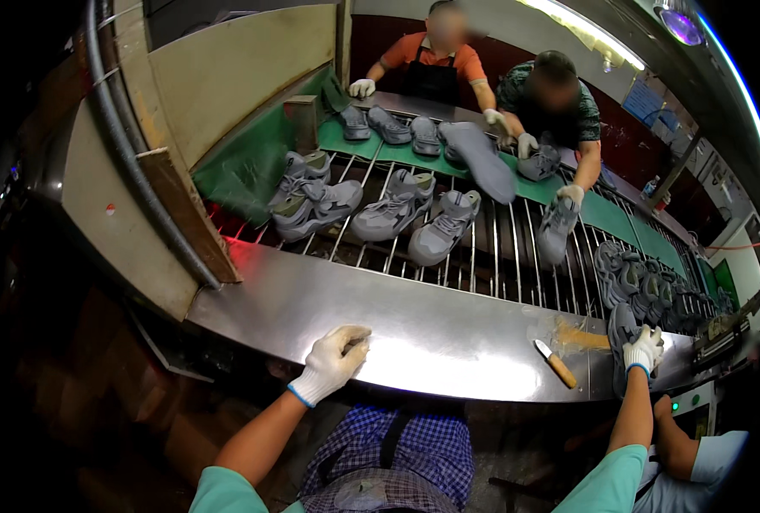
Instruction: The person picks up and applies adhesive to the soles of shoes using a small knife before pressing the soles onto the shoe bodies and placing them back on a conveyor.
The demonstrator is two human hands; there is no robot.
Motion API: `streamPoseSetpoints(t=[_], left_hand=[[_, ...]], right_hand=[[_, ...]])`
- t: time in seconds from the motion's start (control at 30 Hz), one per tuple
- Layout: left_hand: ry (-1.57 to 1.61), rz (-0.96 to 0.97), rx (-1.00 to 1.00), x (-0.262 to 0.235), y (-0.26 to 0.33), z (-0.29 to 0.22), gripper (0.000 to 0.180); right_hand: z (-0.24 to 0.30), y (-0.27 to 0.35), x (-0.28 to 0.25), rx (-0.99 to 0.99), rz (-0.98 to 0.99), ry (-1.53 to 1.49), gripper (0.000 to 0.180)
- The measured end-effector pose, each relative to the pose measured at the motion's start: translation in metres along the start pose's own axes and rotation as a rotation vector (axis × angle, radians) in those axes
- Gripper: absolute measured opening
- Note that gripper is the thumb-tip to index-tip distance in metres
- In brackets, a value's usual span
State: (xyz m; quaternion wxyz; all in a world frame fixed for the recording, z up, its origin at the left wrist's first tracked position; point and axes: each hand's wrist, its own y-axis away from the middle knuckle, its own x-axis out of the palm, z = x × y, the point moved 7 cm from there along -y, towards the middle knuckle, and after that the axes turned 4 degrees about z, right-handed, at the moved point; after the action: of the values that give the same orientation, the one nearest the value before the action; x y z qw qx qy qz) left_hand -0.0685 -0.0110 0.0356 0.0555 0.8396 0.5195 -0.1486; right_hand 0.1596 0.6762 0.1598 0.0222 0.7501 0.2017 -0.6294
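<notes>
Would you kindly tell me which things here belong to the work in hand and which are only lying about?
In hand:
- right gloved hand on a grey shoe sole
- left gloved hand on the steel bench

Lying about:
- wooden-handled knife
- grey sneakers on the roller conveyor

Grey sneakers (pixel 393 208) lie on a roller conveyor (pixel 499 256), soles (pixel 388 126) on a green belt (pixel 358 141). A knife (pixel 556 363) sits on the steel tabletop (pixel 431 329). Two workers (pixel 432 60) stand opposite.
</notes>
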Motion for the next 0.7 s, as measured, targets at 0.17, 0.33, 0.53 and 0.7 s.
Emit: streamPoseSetpoints(t=[0.17, 0.33, 0.53, 0.7], left_hand=[[0.001, -0.004, -0.037, 0.001, -0.014, -0.001, 0.028], [-0.136, -0.099, -0.001, -0.005, -0.048, -0.004, 0.032], [-0.249, -0.129, 0.007, -0.002, -0.072, -0.013, 0.034], [-0.182, -0.102, -0.056, -0.009, -0.072, -0.009, 0.036]], right_hand=[[0.07, 0.023, -0.056, -0.233, -0.236, -0.038, 0.072], [0.212, 0.169, -0.089, -1.086, -0.385, -0.899, 0.048], [0.349, 0.304, -0.052, -1.154, 0.115, -0.868, 0.032], [0.398, 0.303, -0.062, -1.134, 0.281, -0.975, 0.032]])
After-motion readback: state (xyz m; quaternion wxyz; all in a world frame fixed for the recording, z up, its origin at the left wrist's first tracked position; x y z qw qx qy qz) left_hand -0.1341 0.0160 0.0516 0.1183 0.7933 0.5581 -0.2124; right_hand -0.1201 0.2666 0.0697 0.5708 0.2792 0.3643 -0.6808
